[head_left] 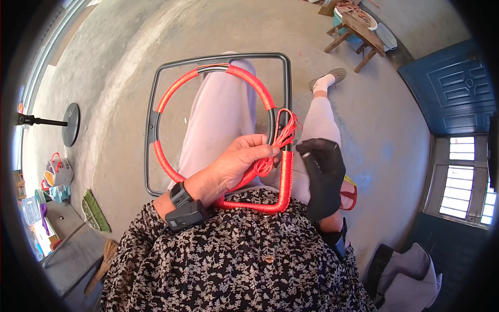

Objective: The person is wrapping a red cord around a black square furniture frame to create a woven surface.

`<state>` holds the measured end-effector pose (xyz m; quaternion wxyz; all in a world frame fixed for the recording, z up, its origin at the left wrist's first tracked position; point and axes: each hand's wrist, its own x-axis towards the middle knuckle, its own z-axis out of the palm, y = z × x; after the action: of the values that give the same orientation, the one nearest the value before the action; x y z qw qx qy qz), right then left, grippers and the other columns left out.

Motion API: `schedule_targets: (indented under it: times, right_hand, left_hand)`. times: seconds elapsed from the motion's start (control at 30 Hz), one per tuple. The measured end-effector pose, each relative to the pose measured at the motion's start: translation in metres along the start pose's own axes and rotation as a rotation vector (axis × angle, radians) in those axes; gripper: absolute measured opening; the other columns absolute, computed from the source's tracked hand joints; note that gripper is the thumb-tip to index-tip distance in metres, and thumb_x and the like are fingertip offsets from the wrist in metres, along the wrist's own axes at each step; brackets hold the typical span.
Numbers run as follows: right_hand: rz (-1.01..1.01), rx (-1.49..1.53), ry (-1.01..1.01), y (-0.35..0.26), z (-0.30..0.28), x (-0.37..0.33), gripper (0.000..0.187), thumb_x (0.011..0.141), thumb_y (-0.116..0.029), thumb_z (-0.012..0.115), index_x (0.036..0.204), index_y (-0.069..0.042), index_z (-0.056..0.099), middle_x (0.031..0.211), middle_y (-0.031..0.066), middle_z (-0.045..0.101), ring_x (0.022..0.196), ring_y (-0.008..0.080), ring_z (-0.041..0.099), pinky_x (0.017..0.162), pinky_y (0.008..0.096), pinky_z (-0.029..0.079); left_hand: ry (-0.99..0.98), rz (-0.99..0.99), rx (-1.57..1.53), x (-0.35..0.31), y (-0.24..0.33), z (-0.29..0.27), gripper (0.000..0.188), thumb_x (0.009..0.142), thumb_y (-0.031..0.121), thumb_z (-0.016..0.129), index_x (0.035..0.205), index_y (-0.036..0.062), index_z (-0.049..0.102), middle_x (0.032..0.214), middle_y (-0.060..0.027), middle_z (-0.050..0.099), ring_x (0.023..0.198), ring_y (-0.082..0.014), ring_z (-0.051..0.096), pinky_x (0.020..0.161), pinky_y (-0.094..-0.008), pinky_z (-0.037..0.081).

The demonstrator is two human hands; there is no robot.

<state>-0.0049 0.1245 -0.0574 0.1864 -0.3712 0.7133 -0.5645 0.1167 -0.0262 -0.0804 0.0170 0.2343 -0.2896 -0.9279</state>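
A black, rounded square frame (287, 78) with a ring inside it rests across my lap. Stretches of the ring (254, 85) are wound in red cord, with bare black gaps between them. Red cord also covers the frame's near right corner (285, 187). My left hand (234, 166), bare, is closed on a looped bundle of red cord (283, 136) against the ring's right side. Just right of the frame, my right hand (326, 174) wears a black glove. Its thumb and fingers are drawn together in a pinch; whatever they hold is too small to make out.
A wooden stool (358, 34) stands at the far right, near a tub. Blue doors (449, 88) line the right. On the left are a round black stand base (71, 125), a bag (58, 171), a green brush head (96, 210) and a straw broom (106, 257).
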Motion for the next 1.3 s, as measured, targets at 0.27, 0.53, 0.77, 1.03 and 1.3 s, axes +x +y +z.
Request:
schedule_targets:
  times: [0.27, 0.53, 0.77, 1.03, 1.3]
  right_hand:
    - [0.619, 0.446, -0.593, 0.043, 0.001, 0.0, 0.029, 0.091, -0.024, 0.055, 0.109, -0.001, 0.056, 0.084, -0.0009, 0.059, 0.071, 0.0064, 0.054, 0.063, 0.0232, 0.045]
    - [0.237, 0.067, -0.217, 0.044, -0.019, -0.001, 0.015, 0.085, -0.009, 0.052, 0.089, 0.001, 0.063, 0.082, 0.0044, 0.06, 0.065, 0.01, 0.053, 0.06, 0.0239, 0.042]
    - [0.207, 1.408, 0.257, 0.092, -0.105, -0.011, 0.027, 0.093, -0.023, 0.046, 0.106, -0.001, 0.055, 0.117, 0.0145, 0.057, 0.115, 0.0268, 0.05, 0.092, 0.0378, 0.044]
    - [0.266, 0.987, 0.213, 0.077, -0.091, -0.007, 0.022, 0.093, -0.024, 0.049, 0.103, -0.006, 0.056, 0.107, 0.0119, 0.058, 0.106, 0.0263, 0.054, 0.093, 0.0428, 0.043]
    - [0.319, 0.926, 0.87, 0.149, -0.262, -0.038, 0.031, 0.093, -0.037, 0.04, 0.079, -0.01, 0.044, 0.06, -0.0024, 0.04, 0.051, 0.01, 0.036, 0.052, 0.0239, 0.032]
  left_hand:
    - [0.103, -0.045, 0.333, 0.003, -0.002, 0.003, 0.018, 0.079, 0.007, 0.072, 0.094, 0.0031, 0.064, 0.082, -0.0027, 0.066, 0.07, -0.0086, 0.061, 0.065, -0.0213, 0.048]
    - [0.082, -0.064, 0.397, -0.001, 0.004, 0.005, 0.025, 0.076, 0.005, 0.074, 0.099, 0.0041, 0.063, 0.088, -0.0025, 0.067, 0.065, -0.0081, 0.057, 0.058, -0.0209, 0.046]
    - [0.042, -0.012, 0.348, 0.0, -0.002, 0.0, 0.025, 0.076, 0.005, 0.074, 0.097, 0.005, 0.06, 0.089, -0.0043, 0.066, 0.064, -0.0082, 0.057, 0.052, -0.0203, 0.046]
    - [0.026, -0.038, 0.298, 0.0, 0.003, 0.003, 0.018, 0.079, 0.008, 0.072, 0.091, 0.0034, 0.06, 0.081, -0.0032, 0.063, 0.06, -0.008, 0.057, 0.048, -0.0194, 0.045]
    - [0.001, -0.06, 0.288, 0.005, 0.005, 0.012, 0.018, 0.082, 0.01, 0.07, 0.095, 0.0015, 0.061, 0.082, -0.0036, 0.064, 0.059, -0.0063, 0.056, 0.046, -0.0182, 0.044]
